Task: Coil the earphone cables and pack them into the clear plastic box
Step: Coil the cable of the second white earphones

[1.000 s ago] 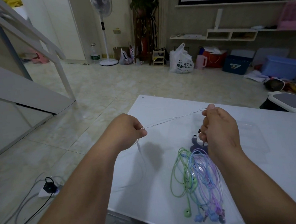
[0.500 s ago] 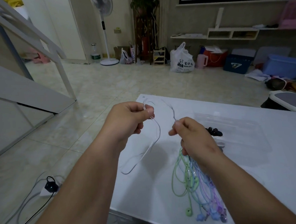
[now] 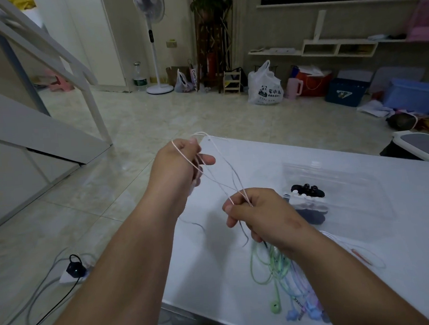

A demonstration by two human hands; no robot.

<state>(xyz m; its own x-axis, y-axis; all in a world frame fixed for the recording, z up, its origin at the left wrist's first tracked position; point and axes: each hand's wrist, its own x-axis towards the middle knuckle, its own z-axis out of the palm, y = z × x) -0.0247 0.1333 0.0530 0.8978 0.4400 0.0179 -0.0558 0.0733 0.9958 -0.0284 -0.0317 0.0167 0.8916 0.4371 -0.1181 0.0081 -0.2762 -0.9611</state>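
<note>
Two bare hands hold one white earphone cable (image 3: 216, 182) above the left part of the white table (image 3: 271, 159). The left hand (image 3: 181, 164), raised over the table's far left corner, has its fingers curled with the cable wound in loops across its back and palm. The right hand (image 3: 259, 215), lower and nearer the middle of the table, pinches several strands of the same cable between thumb and forefinger, and a loose end hangs below its fingers. The strands run slack and crossing from one hand to the other.

The clear plastic box (image 3: 361, 196) lies open toward the table's far right side and holds coiled black and white earphones (image 3: 307, 197) at its left end. A tangle of green, blue and purple earphones (image 3: 272, 266) lies by the near edge, partly under the right forearm. Another pale cable (image 3: 365, 256) lies to the right of that forearm. A power strip (image 3: 74, 271) sits on the floor left of the table.
</note>
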